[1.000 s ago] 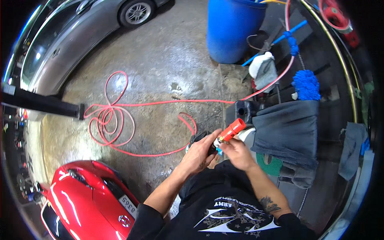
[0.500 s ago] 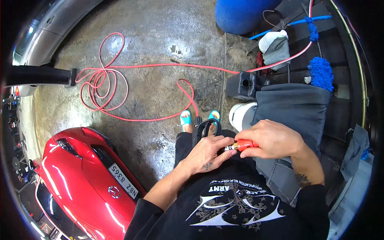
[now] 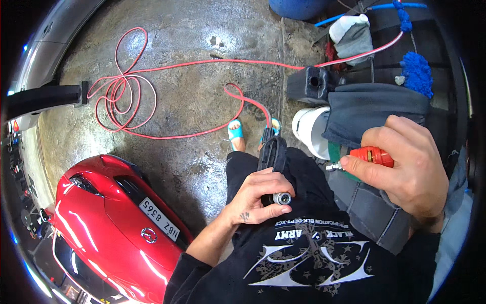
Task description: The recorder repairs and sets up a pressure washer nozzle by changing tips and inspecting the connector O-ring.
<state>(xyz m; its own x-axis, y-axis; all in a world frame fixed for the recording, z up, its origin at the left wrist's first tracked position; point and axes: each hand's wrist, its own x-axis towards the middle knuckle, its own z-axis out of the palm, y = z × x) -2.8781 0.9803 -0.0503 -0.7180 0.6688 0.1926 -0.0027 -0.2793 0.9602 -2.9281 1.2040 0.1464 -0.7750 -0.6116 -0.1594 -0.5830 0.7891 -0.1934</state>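
Note:
My left hand (image 3: 260, 197) is wrapped round a black spray gun (image 3: 275, 152), held upright before my body. Its round metal coupling (image 3: 282, 198) sticks out between my thumb and forefinger, with the open bore facing up. A red hose (image 3: 259, 107) runs into the gun's far end. To the right, apart from the gun, my right hand (image 3: 407, 169) grips a red nozzle (image 3: 372, 154) with a brass part. The nozzle's silver plug end (image 3: 334, 166) points left, toward the coupling. My fingers and palm hide part of both things.
Loops of red hose (image 3: 124, 76) lie on the wet floor ahead. A red car (image 3: 111, 218) stands at left. On the right are a white bucket (image 3: 310, 129), a black box (image 3: 309, 86), dark cloth (image 3: 374, 111) and a blue microfibre mitt (image 3: 416, 75).
The red nozzle has come off the gun's coupling. My right hand has moved right with it, while my left hand has turned the coupling upward. The view has shifted slightly.

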